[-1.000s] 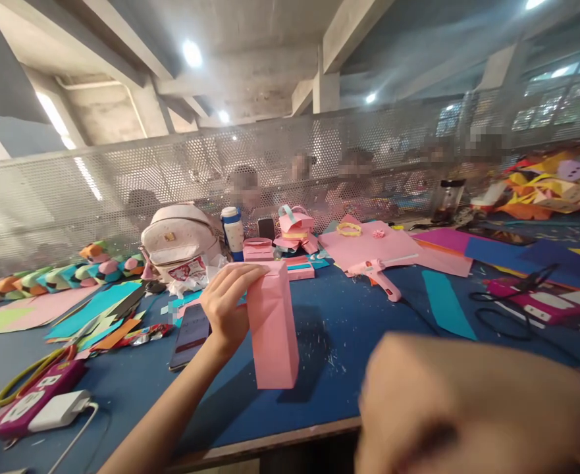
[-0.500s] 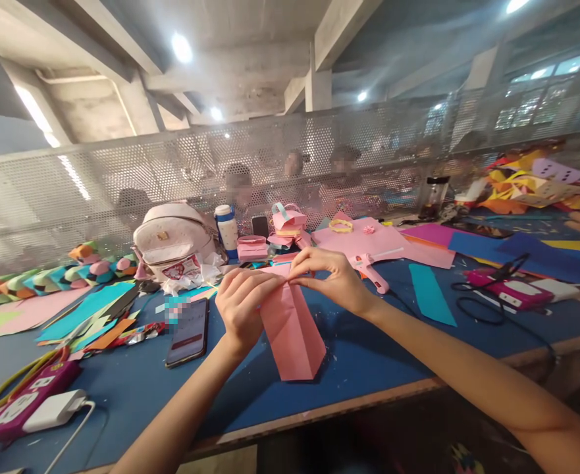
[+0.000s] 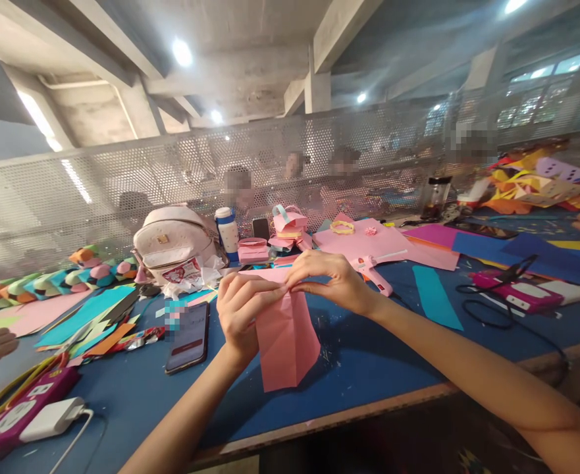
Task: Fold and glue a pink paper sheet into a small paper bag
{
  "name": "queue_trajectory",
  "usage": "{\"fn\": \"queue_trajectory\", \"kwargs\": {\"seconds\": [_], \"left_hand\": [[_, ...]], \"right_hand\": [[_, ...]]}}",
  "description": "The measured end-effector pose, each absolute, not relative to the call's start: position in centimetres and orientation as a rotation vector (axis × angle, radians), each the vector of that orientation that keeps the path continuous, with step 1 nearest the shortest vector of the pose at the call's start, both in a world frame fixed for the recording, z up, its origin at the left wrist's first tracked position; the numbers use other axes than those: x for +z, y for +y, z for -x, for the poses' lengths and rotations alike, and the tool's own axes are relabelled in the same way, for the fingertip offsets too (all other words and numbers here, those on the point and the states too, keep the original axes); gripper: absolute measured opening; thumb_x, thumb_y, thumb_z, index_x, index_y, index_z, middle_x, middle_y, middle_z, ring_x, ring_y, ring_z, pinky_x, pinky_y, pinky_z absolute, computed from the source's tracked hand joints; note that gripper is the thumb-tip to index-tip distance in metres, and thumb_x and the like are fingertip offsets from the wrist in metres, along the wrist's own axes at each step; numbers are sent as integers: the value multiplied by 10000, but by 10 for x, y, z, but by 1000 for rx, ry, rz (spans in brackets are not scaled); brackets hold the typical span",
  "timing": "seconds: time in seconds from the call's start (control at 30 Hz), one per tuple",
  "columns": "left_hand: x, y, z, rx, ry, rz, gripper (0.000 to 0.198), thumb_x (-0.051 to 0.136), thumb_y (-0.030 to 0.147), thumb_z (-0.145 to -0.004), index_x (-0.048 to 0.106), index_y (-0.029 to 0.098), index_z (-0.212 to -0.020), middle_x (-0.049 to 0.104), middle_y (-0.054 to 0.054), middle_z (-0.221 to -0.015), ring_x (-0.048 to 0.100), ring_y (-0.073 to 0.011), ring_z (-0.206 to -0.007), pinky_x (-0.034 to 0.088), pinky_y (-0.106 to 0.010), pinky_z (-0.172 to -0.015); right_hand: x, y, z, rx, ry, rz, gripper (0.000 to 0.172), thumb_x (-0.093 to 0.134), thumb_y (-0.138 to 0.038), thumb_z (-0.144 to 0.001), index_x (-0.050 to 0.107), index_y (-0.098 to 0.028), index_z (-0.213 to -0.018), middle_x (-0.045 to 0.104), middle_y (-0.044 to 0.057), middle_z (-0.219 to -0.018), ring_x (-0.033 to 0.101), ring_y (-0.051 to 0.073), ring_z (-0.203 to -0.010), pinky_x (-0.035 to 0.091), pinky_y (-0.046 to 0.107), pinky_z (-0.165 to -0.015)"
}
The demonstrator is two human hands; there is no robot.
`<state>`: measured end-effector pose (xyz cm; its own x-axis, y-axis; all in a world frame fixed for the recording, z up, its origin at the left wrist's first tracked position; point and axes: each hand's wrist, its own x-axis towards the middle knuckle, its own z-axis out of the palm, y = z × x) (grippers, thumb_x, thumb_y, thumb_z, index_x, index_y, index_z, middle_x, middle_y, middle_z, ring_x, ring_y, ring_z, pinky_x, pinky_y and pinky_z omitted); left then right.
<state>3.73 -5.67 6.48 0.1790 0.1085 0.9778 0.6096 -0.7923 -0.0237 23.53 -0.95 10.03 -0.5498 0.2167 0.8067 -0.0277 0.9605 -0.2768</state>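
One pink paper piece (image 3: pixel 287 345) below is top-pinched by left hand (image 3: pixel 243 313), now joined by right hand (image 3: pixel 330 280): edge worked two-handed.

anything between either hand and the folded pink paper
Nothing visible: the left hand and right hand both hold the folded pink paper at its upper edge. The pink glue gun lies beyond the right wrist.

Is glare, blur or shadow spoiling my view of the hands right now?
Head view: ceiling lights blown out, haze at upper right; head view: left hand, right hand and paper fairly sharp; head view: soft shadow on the table right of the paper; head view: pixelation over one corner of the phone.
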Motion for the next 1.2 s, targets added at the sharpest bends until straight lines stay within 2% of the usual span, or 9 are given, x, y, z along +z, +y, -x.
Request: {"fn": "queue_trajectory", "kwargs": {"seconds": [0.4,0.67,0.8,0.97,1.2], "left_hand": [[61,-59,-35,-1696,-706,2017,139,571,239,-934,711,238,-939,733,-25,-868,641,-186,-813,416,-384,-809],[62,-59,-36,-1764,-722,1932,35,652,244,-876,676,236,-852,725,-12,-809,648,-181,-766,419,-366,-777],[62,-58,-38,-1813,-746,1902,102,666,241,-854,609,218,-773,715,-16,-821,644,-181,-764,404,-368,-783],[61,-56,-37,-1815,-800,1933,103,664,228,-856,615,221,-765,711,-10,-807,630,-182,-754,386,-374,-790],[58,-52,-37,-1800,-889,1914,176,638,215,-880,587,221,-711,726,-3,-805,619,-174,-742,381,-379,-814]], "right_hand": [[110,-1,-233,277,-2217,150,65,663,-211,-886,722,-193,-907,726,39,-894,629,165,-888,499,320,-814],[108,-1,-234,287,-2212,212,94,647,-248,-902,730,-217,-934,727,32,-901,628,163,-869,493,328,-815],[106,-1,-234,316,-2202,193,90,646,-238,-902,725,-209,-937,730,41,-927,632,167,-887,494,334,-825],[106,-7,-232,335,-2156,156,91,680,-232,-876,726,-214,-953,736,28,-942,633,158,-899,491,331,-846],[104,-14,-226,486,-2088,216,95,691,-250,-864,747,-228,-938,745,29,-916,649,160,-849,516,323,-764]]}}
